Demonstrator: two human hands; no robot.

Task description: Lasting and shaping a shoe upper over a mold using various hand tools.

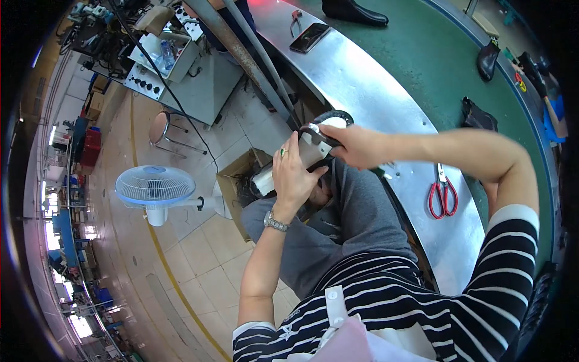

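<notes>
Above my lap I hold a shoe [312, 152] with its pale underside up and a dark edge showing round its far end. My left hand [291, 180] wraps across its side, thumb along the near edge. From the right, my right hand [360, 146] is closed round a dark-handled tool [319, 134] with a bright metal part, pressed against the shoe. Its exact kind cannot be made out under the fingers. An open cardboard box [231, 181] stands below the shoe, by my knee.
On the metal-topped bench [368, 90] lie red-handled scissors [443, 196], a phone [310, 38] and pliers [295, 23]. Dark shoes [356, 12] sit on the green surface beyond. A fan [155, 186], a stool [160, 128] and a metal post [241, 54] stand to the left.
</notes>
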